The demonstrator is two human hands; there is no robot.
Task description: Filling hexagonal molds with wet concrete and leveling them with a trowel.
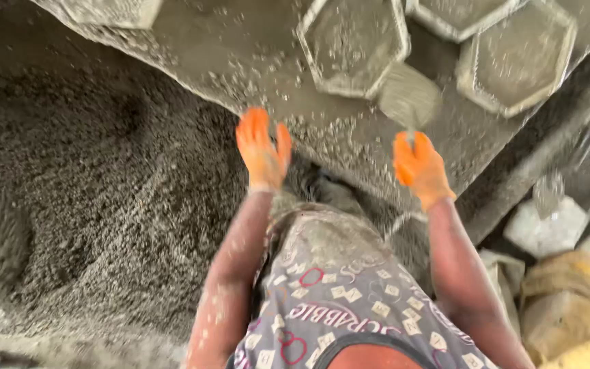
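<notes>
While the orange-gloved right hand (420, 167) grips a mortar-laden trowel (409, 98) near the bench's front edge beside a hexagonal mould (353, 42), the left hand (263, 147) hangs open-fingered and empty; the wet load looks heavy and sloppy, best controlled from the handle

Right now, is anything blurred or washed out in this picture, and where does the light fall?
Head view: the trowel by the right hand is smeared by motion; the left hand is soft too. The gravel pile sits in dim shade on the left. The sacks at the lower right look bright and hazy. The hexagonal moulds are fairly clear.
</notes>
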